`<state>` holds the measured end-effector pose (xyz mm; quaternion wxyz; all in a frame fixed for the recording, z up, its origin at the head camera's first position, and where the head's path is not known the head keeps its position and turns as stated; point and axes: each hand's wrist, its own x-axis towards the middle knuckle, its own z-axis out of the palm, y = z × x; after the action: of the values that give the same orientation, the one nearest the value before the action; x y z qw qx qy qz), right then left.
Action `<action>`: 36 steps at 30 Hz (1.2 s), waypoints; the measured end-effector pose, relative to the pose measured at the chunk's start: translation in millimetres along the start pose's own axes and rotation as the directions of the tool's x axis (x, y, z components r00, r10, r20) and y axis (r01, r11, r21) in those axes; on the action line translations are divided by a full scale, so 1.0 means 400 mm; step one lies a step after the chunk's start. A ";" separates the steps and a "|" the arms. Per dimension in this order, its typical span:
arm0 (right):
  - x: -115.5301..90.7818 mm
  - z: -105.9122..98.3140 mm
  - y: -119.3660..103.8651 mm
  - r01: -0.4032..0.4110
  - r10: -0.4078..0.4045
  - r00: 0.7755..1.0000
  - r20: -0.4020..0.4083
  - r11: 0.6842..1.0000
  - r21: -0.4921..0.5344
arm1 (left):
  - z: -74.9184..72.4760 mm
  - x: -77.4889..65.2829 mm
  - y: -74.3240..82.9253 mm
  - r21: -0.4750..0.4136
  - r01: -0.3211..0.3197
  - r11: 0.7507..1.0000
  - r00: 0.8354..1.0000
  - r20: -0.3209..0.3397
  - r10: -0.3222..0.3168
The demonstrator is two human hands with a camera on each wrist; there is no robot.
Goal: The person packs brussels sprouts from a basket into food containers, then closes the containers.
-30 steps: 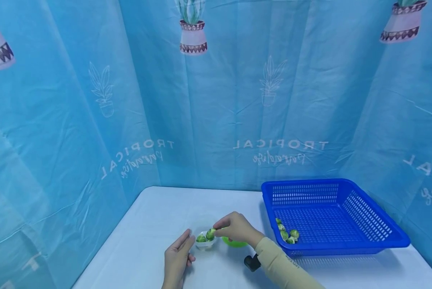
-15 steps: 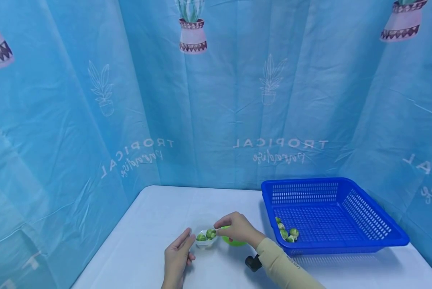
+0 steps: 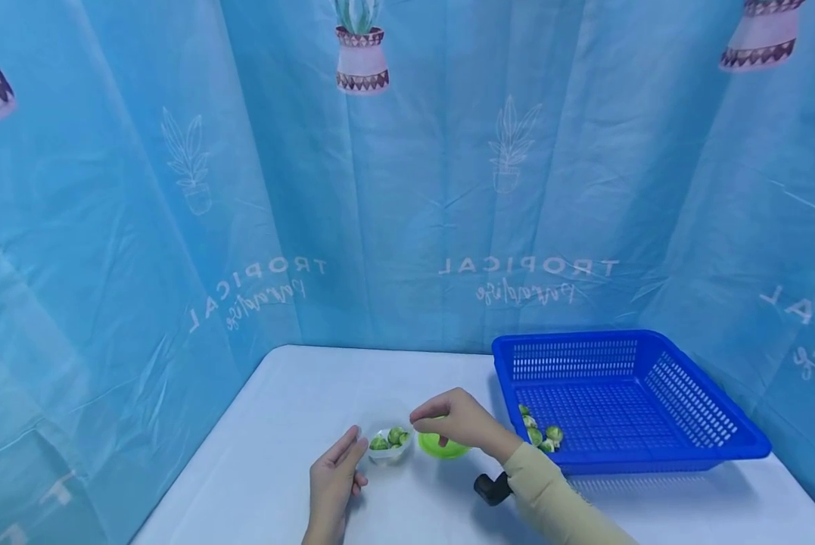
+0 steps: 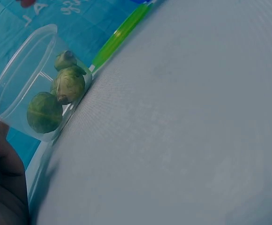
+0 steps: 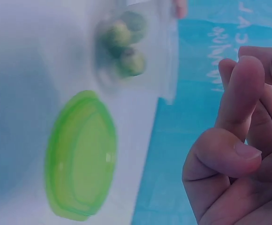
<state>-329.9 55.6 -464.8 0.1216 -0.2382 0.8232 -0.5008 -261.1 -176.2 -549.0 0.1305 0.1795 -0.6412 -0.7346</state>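
A clear plastic tub [image 3: 388, 453] stands on the white table with three Brussels sprouts [image 4: 68, 84] inside. My left hand [image 3: 334, 478] is at its left side, pinching the rim between thumb and fingers. Just right of the tub lies a round green lid [image 5: 82, 157], flat on the table. Over that lid hovers my right hand [image 3: 463, 421], its fingers loosely bent and nothing between them; the right wrist view shows a gap between thumb and fingertips.
A blue plastic basket [image 3: 625, 463] stands at the right of the table, with several more Brussels sprouts [image 3: 542, 434] in its near left corner. A black device [image 3: 493, 488] sits at the right wrist. Blue printed curtains [image 3: 393, 197] enclose the table's back and sides.
The right hand let go of a Brussels sprout, which now sits in the tub, then moved up and right, over the green lid. The left hand stays at the tub.
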 end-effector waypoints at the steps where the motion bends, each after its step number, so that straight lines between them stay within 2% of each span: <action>1: -0.004 -0.007 -0.005 0.005 -0.005 1.000 0.003 1.000 0.012 | 0.000 0.000 0.001 0.000 -0.003 1.000 1.000 0.001 0.003; 9: -0.041 -0.064 -0.030 0.027 -0.030 0.999 0.025 0.993 0.114 | -0.001 0.001 0.003 -0.005 0.005 1.000 1.000 0.003 -0.005; 20: -0.092 -0.153 -0.080 0.077 -0.077 0.997 -0.010 0.990 0.114 | 0.000 0.001 0.003 -0.021 0.012 1.000 1.000 0.010 -0.012; 31: -0.115 -0.251 -0.073 0.049 -0.043 0.997 -0.069 0.995 0.091 | 0.002 -0.001 0.008 0.002 0.017 1.000 1.000 0.000 -0.017; 36: -0.114 -0.286 -0.063 0.012 -0.003 0.996 -0.088 0.995 0.095 | 0.003 0.002 0.004 0.003 0.016 1.000 1.000 0.003 -0.016</action>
<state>-334.2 157.1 -390.8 0.0947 -0.2130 0.8020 -0.5499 -262.2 -175.7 -547.5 0.1232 0.1837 -0.6411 -0.7349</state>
